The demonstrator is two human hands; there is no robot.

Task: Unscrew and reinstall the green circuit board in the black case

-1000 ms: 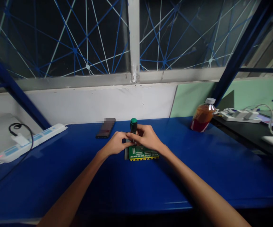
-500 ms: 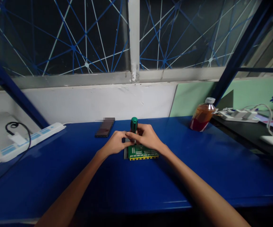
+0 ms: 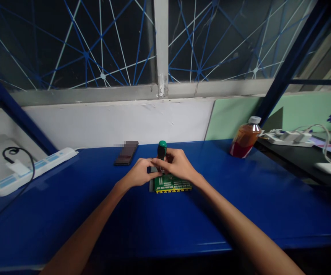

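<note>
A screwdriver [image 3: 162, 149] with a green and black handle stands nearly upright over a green circuit board [image 3: 172, 184]. The fingers of my right hand [image 3: 178, 163] are wrapped around its handle from the right. From the left, my left hand [image 3: 139, 172] closes thumb and forefinger in a pinch low on the screwdriver, by its shaft. My fingers hide the screwdriver's tip and the board's far part. Along the board's near edge runs a row of yellow connectors [image 3: 174, 190]. A grey edge shows under the board's left side.
On the blue table [image 3: 154, 225], a dark phone [image 3: 127, 153] lies behind my left hand. A white power strip [image 3: 36, 172] with a black cable is at the left. A drink bottle [image 3: 245, 138] stands at the back right, near another power strip [image 3: 290, 138] on a black surface.
The screwdriver handle has turned slightly and looks darker on its near side. Both hands keep their places over the board; the whole view has shifted a little.
</note>
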